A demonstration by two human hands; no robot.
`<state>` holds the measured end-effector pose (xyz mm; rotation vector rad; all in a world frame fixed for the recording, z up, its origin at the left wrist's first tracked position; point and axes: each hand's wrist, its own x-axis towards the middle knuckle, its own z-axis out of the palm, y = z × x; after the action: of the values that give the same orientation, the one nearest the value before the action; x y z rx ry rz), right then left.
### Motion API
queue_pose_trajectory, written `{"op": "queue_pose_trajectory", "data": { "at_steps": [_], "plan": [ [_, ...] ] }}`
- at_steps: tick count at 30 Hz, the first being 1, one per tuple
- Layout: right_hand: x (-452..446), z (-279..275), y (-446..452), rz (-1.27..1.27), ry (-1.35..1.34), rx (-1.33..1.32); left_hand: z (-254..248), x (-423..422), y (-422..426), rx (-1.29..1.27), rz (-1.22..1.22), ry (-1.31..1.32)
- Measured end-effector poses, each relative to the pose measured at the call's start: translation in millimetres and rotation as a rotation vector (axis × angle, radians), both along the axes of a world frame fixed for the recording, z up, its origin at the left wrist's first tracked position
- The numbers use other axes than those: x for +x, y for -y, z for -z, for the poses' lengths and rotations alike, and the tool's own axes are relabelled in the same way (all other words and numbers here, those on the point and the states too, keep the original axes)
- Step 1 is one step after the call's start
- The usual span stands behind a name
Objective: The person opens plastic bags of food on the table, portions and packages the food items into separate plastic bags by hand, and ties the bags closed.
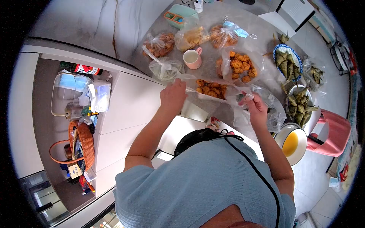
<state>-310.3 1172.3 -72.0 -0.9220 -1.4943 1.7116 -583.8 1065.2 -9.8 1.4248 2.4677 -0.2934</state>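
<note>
A clear plastic bag of browned fried pieces lies on the table's near side, stretched between my two hands. My left hand pinches the bag's left edge. At the right edge, my right hand has its fingers closed on the gathered plastic. Beyond it stands another open bag of fried pieces. Close to my left hand sits a knotted clear bag with pale contents, and a pink mug stands just behind. Loose clear plastic lies beside my right hand.
Tied food bags and a mint-coloured box stand farther back. To the right are leaf-wrapped bundles in a blue-and-white basket, a bowl of yellow liquid and a pink stool. A wicker basket sits on the left shelf.
</note>
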Motion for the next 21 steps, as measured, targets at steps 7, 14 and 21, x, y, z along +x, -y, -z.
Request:
{"op": "queue_pose_trajectory", "data": {
  "at_steps": [7,14,21],
  "plan": [
    [-22.3,-41.2,-1.5,-0.040,-0.046,0.432,-6.7,-11.4,5.9,0.722,0.514,0.023],
    [-51.9,0.8,0.4,-0.243,-0.184,-0.190,28.0,26.3,-16.7,0.814,0.278,0.096],
    [-39.2,-15.5,1.8,-0.180,0.001,0.017,19.7,27.9,-2.7,0.090,0.138,0.125]
  ]
}}
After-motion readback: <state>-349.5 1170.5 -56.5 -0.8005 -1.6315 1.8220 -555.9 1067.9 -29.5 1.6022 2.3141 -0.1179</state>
